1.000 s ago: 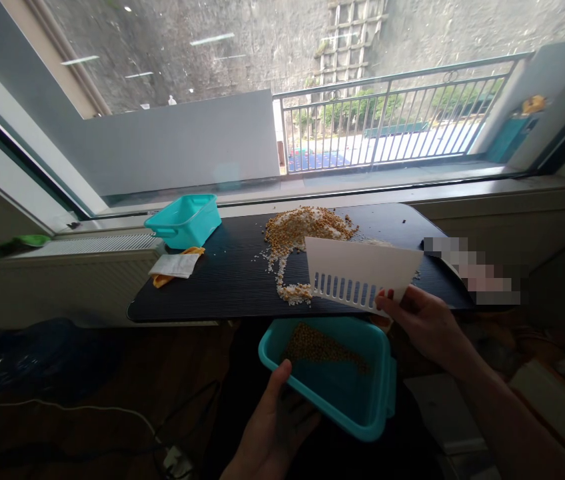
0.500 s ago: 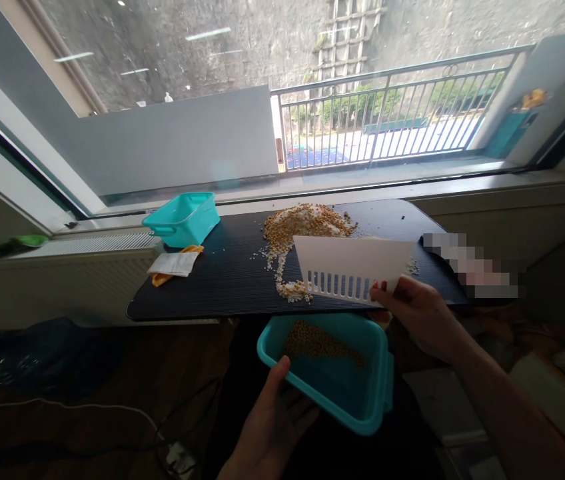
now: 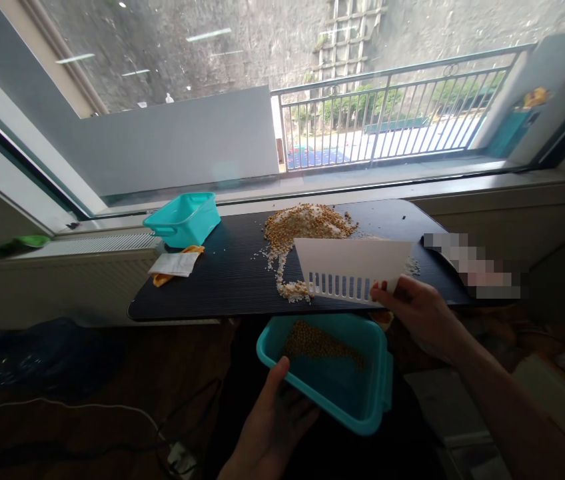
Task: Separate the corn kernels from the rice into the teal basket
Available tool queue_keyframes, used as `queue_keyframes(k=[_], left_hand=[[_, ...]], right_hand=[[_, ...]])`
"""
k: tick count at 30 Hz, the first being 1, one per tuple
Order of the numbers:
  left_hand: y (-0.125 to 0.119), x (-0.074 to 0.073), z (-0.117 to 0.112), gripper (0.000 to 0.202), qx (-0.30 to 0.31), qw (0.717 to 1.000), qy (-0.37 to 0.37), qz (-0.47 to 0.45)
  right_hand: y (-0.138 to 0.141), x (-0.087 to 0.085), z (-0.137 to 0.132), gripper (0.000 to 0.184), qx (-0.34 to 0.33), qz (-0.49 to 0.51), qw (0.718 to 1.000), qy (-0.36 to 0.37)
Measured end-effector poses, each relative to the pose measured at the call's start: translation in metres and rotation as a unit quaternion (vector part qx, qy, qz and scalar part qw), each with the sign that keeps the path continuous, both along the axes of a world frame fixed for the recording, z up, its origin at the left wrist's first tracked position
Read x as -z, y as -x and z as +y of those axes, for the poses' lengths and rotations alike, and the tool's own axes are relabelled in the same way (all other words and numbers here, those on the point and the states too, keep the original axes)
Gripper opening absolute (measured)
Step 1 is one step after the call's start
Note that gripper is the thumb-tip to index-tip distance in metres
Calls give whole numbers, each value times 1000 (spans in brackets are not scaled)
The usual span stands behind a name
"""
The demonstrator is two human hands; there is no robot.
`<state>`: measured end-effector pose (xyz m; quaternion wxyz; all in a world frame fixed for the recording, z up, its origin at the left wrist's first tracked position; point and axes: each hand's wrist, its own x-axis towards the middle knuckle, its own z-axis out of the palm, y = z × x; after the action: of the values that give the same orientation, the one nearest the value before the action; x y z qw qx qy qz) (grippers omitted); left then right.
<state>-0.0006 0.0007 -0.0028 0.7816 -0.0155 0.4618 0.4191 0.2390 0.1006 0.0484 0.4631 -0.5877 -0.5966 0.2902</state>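
Head view: right fingers (image 3: pixel 387 299) pinch slotted white sheet (image 3: pixel 350 257), left fingers (image 3: pixel 273 383) clasp turquoise tub (image 3: pixel 340 387).

No lettering, label, brand, number or sign can be read anywhere

Has a panel (image 3: pixel 352 257) left of the right grip (image 3: pixel 421 312), a heap (image 3: pixel 307 223) beyond on the desk (image 3: pixel 222 287), a tub (image 3: pixel 335 385) at the left grip (image 3: pixel 276 413).

The slotted sheet (image 3: pixel 355 259) looks matt — the lower tub (image 3: pixel 335 388), smooth plastic.
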Motion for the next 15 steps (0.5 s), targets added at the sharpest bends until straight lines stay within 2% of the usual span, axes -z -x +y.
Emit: queue_keyframes(k=[4, 10, 15], left_hand=[[0, -3, 0, 59, 3, 1000, -1, 8], [-1, -2, 2, 61, 7, 1000, -3, 7], [0, -1, 1, 63, 6, 1000, -7, 15]], right_hand=[[-9, 4, 0, 38, -42, 21, 999, 28], [-19, 6, -6, 39, -23, 36, 999, 15], [-2, 5, -16, 37, 17, 80, 997, 9]])
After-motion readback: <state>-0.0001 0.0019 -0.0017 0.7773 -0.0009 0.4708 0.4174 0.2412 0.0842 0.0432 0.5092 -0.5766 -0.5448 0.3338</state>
